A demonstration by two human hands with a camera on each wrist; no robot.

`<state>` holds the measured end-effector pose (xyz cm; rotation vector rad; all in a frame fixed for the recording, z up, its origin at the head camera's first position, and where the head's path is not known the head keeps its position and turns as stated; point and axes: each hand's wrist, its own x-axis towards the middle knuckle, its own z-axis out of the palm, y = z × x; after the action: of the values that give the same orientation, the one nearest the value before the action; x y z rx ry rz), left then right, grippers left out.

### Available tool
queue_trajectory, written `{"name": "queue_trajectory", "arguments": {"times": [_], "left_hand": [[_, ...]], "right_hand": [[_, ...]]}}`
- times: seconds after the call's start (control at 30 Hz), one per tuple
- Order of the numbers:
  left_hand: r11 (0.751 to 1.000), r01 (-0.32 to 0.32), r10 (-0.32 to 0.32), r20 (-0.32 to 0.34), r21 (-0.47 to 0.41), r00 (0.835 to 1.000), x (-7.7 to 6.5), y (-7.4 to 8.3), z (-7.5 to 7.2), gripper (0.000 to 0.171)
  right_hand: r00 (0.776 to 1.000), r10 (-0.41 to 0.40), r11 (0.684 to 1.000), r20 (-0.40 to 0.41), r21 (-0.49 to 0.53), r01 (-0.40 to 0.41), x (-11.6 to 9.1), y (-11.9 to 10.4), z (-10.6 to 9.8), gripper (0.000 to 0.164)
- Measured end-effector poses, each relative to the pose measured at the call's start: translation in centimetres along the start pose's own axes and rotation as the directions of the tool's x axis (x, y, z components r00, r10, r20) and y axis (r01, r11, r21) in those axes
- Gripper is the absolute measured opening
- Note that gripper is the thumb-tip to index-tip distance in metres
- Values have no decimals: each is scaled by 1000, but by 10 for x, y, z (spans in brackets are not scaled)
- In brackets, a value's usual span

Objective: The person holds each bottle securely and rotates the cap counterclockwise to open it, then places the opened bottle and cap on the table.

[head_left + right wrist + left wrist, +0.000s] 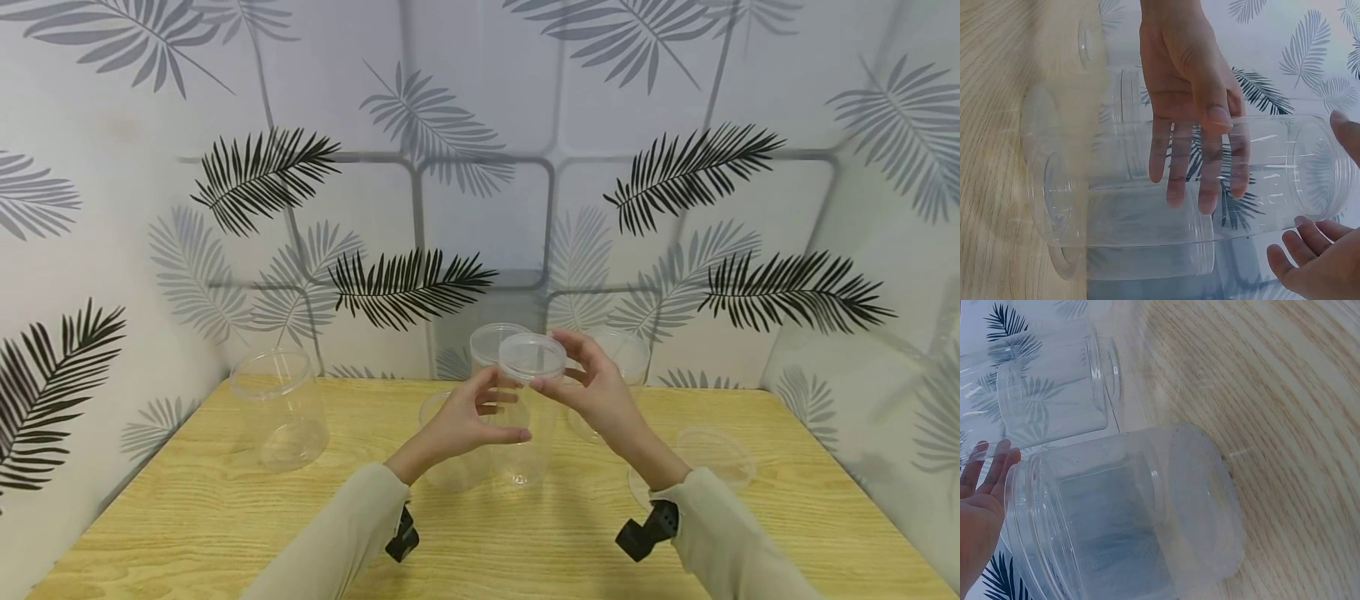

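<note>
In the head view both hands hold a tall clear plastic jar [534,357] upright over the table. My left hand [468,417] grips its side, thumb in front and fingers behind. At the top, my right hand [592,387] holds the jar by its round rim, thumb on the near side. Seen in the right wrist view, the left hand's fingers [1210,156] show through the clear wall. The right fingertips [1304,240] are at the rim there. A wider clear jar [1122,519] stands close below the left hand in the left wrist view.
Another clear jar [281,408] stands at the left on the wooden table [480,550]. More clear jars stand behind the hands, one of them to the right [628,354]. Thin clear discs, one of them a large disc [720,458], lie by the right forearm. A leaf-patterned wall backs the table.
</note>
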<state>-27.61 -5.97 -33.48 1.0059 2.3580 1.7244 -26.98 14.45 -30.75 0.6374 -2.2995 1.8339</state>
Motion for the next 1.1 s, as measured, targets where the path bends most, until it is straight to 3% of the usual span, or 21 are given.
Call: {"name": "queue_trajectory", "arguments": {"times": [0.13,0.3,0.53,0.73,0.9,1.1], "left_hand": [[1000,0,0,7,3,1000,0,-1,0,72],[1000,-3,4,26,-7,1000,0,-2,0,72],[1000,-16,16,45,-15,999,0,-3,0,74],[1000,-16,17,51,-14,999,-1,-1,-1,75],[1000,-11,12,49,-17,999,-1,-2,-2,75],[1000,-11,11,38,-2,999,-1,-1,-2,73]], "right_hand": [[999,-31,999,11,-24,32,1,2,-1,62],[990,-57,997,133,56,50,6,7,-8,60],[937,-89,976,338,217,15,16,14,-22,61],[904,-125,956,409,294,0,18,15,-26,61],[926,-100,966,363,257,4,15,13,-24,63],[984,-54,988,173,149,28,8,10,-15,62]]}}
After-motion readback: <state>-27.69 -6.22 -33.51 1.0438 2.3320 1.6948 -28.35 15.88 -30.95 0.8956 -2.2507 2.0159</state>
